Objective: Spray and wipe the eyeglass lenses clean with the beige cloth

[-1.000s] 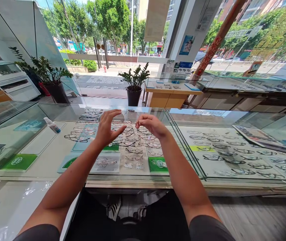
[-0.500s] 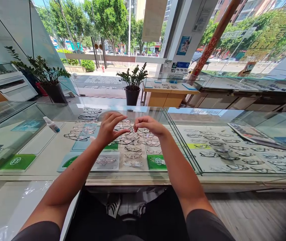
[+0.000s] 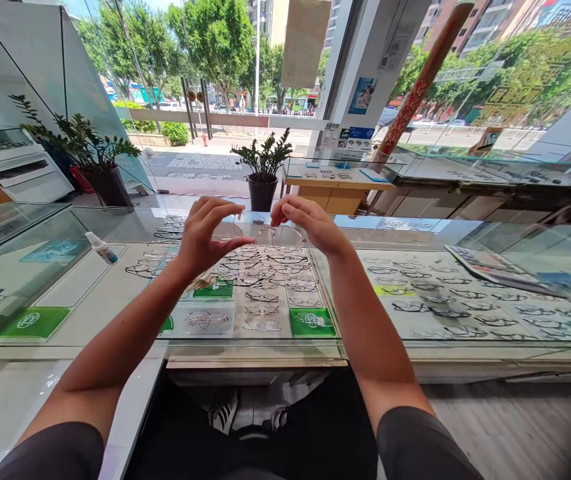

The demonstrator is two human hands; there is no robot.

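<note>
A pair of thin-rimmed eyeglasses [image 3: 287,237] is up above the glass counter, between my two hands. My left hand [image 3: 204,233] has the left lens between thumb and fingertips, the thumb under it and the index finger at its top. My right hand [image 3: 310,223] is bent over the other lens, its fingertips close to the bridge; its grip is partly hidden. Beneath the glass, rows of spectacle frames [image 3: 261,297] lie on a pale display. A small beige shape [image 3: 204,281] shows below my left wrist, too unclear to name.
A spray bottle [image 3: 101,247] lies tilted at the left on the glass counter [image 3: 90,220]. To the right is a magazine [image 3: 500,270]. Green cards [image 3: 33,323] sit in the display. Behind the counter stand a potted plant [image 3: 263,190] and a wooden table [image 3: 310,193].
Both hands have risen and moved slightly apart. The eyeglasses now show clearly between them, where before they were hard to pick out against the display.
</note>
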